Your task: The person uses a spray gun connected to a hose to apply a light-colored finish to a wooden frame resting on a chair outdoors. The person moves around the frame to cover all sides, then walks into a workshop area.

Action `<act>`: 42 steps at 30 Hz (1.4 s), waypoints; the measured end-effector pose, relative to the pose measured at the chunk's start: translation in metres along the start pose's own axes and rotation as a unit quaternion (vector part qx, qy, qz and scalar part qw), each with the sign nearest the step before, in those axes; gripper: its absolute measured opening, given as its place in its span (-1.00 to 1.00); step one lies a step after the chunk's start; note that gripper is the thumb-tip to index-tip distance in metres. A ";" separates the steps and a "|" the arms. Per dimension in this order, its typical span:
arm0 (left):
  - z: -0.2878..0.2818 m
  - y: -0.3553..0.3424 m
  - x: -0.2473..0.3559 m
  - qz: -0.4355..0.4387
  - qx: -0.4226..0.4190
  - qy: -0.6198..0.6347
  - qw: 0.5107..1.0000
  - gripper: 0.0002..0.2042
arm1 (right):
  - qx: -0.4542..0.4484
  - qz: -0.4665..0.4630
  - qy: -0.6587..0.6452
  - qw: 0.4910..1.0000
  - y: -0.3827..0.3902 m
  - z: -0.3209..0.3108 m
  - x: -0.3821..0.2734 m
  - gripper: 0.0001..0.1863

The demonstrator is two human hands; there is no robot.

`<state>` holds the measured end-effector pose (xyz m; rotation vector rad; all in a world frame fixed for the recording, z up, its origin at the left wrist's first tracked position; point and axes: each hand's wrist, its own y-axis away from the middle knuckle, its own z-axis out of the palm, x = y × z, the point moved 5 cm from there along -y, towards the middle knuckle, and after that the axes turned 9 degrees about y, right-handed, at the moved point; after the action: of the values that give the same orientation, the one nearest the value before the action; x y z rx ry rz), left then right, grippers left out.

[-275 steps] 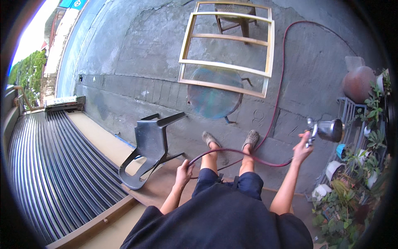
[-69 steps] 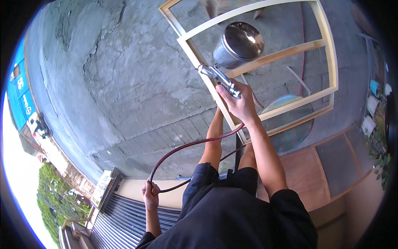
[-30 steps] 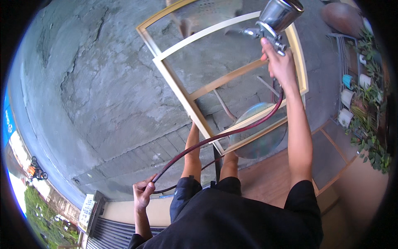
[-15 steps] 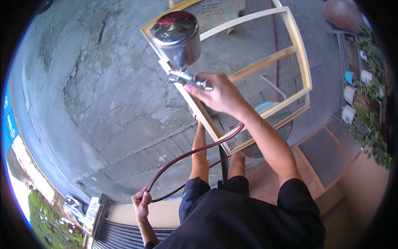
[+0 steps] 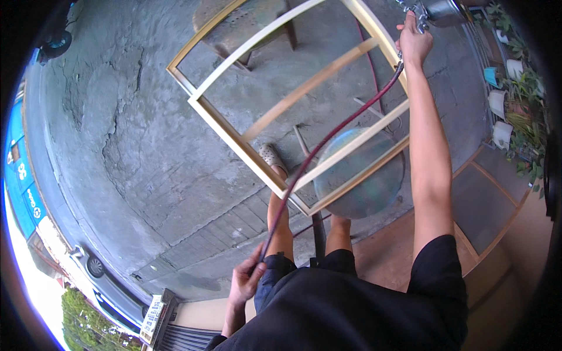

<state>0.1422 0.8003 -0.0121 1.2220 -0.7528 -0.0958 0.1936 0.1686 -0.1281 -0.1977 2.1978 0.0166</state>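
Observation:
My right hand (image 5: 413, 44) is stretched far out to the upper right, gripping a metal spray gun (image 5: 436, 10) with a shiny cup, just past the far right corner of a pale wooden frame (image 5: 252, 149). The frame rests on a round stool (image 5: 366, 181) and a darker seat (image 5: 246, 23). A dark red hose (image 5: 328, 140) runs from the gun across the frame down to my left hand (image 5: 246, 279), which is closed around it near my knee.
Cracked grey concrete (image 5: 129, 134) lies around the frame. Potted plants (image 5: 518, 111) line the right edge. A parked car (image 5: 105, 281) and a green hedge (image 5: 88, 319) show at the lower left. My sandalled foot (image 5: 272, 158) stands under the frame.
My right hand has swung the spray gun from the frame's left corner to its far right corner. The left hand still holds the hose.

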 end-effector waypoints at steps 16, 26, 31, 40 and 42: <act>0.075 0.035 -0.218 0.033 0.050 -0.311 0.949 -0.65 | -0.121 0.117 -0.081 0.982 0.258 -0.481 0.151 -0.66; 0.029 0.009 -0.287 -0.067 0.108 -0.482 0.867 -0.47 | 0.061 0.201 -0.055 0.976 0.326 -0.630 0.137 -0.64; 0.040 0.024 -0.301 -0.064 0.089 -0.465 0.878 -0.37 | 0.060 0.187 -0.052 0.979 0.311 -0.652 0.132 -0.61; 0.166 -0.012 -0.330 -0.094 -0.001 -0.499 0.862 -0.29 | -0.003 0.150 -0.054 0.987 0.201 -0.707 0.214 -0.59; 0.206 -0.031 -0.331 -0.113 0.044 -0.510 0.851 -0.28 | -0.019 0.133 -0.093 0.987 0.151 -0.717 0.239 -0.60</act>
<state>-0.2159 0.7708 -0.1667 1.3099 -1.5347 -0.9774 -0.5416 0.2252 0.0973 0.0756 2.0243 0.2173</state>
